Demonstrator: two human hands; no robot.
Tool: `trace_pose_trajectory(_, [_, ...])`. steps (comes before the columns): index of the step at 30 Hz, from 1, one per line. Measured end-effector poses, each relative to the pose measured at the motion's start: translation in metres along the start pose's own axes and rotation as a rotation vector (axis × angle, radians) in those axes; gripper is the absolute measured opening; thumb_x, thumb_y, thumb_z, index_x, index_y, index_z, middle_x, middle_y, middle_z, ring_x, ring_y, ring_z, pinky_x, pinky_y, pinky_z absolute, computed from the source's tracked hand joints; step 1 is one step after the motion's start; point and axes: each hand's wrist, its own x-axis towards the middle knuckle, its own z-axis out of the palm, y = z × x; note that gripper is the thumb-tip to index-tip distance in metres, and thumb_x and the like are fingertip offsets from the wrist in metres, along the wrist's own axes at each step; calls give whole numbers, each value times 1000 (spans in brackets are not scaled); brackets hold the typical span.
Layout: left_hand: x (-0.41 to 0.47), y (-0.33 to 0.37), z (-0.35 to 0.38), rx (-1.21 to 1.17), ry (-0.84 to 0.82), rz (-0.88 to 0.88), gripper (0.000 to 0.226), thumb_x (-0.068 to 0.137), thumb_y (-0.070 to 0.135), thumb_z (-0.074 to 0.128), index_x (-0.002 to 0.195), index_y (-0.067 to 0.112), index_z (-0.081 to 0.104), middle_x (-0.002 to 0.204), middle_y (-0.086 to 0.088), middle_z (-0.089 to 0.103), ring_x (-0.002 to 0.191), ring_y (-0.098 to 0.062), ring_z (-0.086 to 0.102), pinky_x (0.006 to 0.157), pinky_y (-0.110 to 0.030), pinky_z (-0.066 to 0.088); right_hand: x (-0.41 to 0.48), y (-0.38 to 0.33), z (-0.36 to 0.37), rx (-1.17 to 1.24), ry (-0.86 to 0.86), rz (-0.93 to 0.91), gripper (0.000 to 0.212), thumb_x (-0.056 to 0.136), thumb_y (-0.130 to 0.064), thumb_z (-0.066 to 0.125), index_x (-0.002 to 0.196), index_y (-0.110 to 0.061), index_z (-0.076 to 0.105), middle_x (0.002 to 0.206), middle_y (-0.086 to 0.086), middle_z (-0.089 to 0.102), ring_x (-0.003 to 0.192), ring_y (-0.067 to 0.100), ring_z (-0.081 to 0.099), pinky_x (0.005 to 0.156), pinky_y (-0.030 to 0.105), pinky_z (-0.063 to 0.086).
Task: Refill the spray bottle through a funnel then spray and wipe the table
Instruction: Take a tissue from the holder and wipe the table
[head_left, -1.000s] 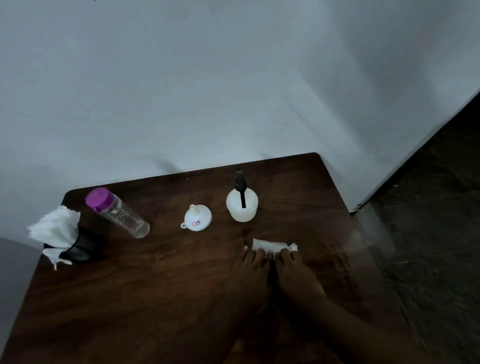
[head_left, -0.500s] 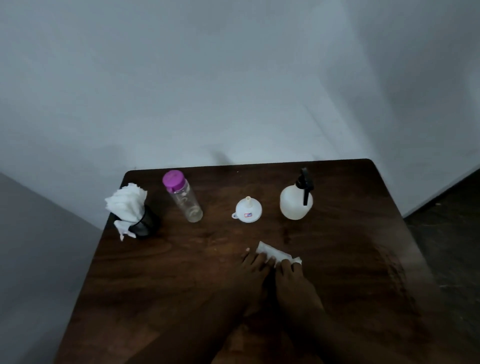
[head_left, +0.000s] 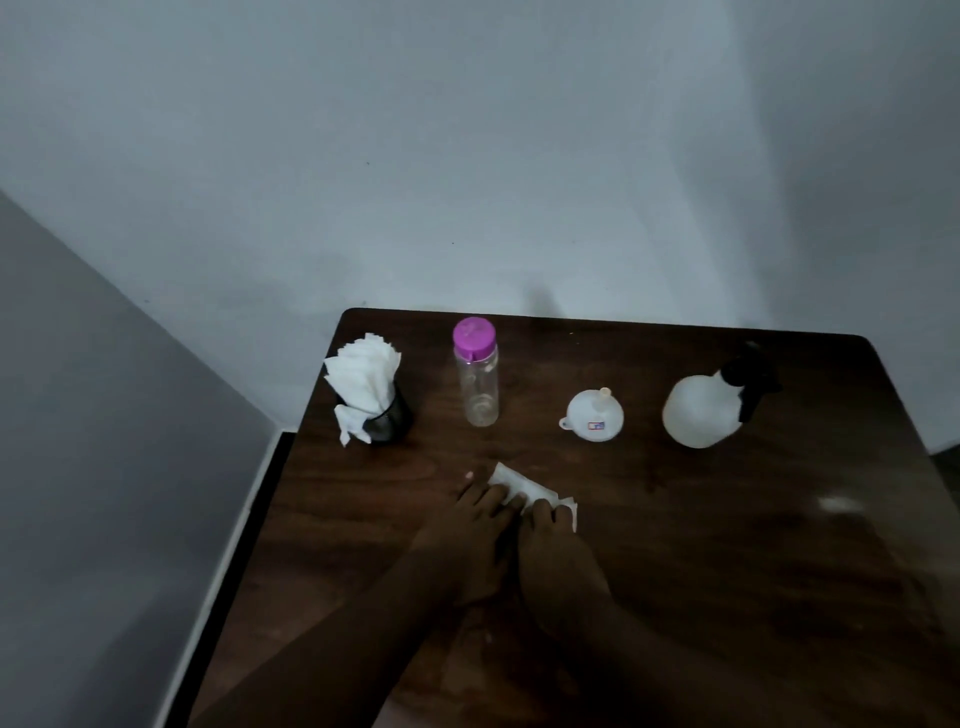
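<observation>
A folded white tissue (head_left: 524, 487) lies flat on the dark wooden table (head_left: 727, 545). My left hand (head_left: 475, 525) and my right hand (head_left: 558, 551) lie side by side on it, fingers pressing it to the wood. Behind them stands a white spray bottle (head_left: 698, 413) with a black trigger head at the back right. A white funnel (head_left: 595, 415) rests upside down, spout up, left of it. Further left stands a clear bottle (head_left: 475, 376) with a purple cap; it looks empty.
A black cup stuffed with white tissues (head_left: 366, 389) stands near the table's back left corner. A pale wall rises right behind the table. The table's left edge drops off beside a grey wall. A faint wet patch (head_left: 839, 504) glints at the right.
My view has swung to the left, so the objects sit further right in the frame. Both hands with the tissue have slid left across the table, now below the clear bottle and funnel.
</observation>
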Motion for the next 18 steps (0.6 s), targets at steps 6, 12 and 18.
trace_pose_trajectory(6, [-33, -43, 4, -23, 80, -52, 66, 93, 52, 41, 150, 18, 44, 153, -3, 45, 144, -26, 37, 124, -46, 3, 37, -35, -20, -90, 43, -49, 66, 98, -34, 45, 146, 9, 31, 136, 29, 46, 120, 44, 43, 110, 66, 25])
trace_pose_trajectory(12, [-65, -77, 7, -65, 82, -208, 75, 90, 57, 34, 154, 19, 35, 154, -8, 42, 146, -27, 34, 123, -47, 6, 69, -63, -43, -159, 70, -127, 63, 96, -36, 50, 143, 4, 39, 133, 26, 50, 121, 42, 44, 111, 64, 27])
trace_pose_trajectory(18, [-93, -87, 19, -71, 87, -310, 81, 89, 63, 40, 153, 14, 37, 147, -12, 47, 136, -36, 44, 121, -54, 22, 89, -81, -49, -166, 127, -228, 65, 95, -37, 49, 144, 4, 39, 132, 24, 51, 121, 41, 43, 106, 59, 33])
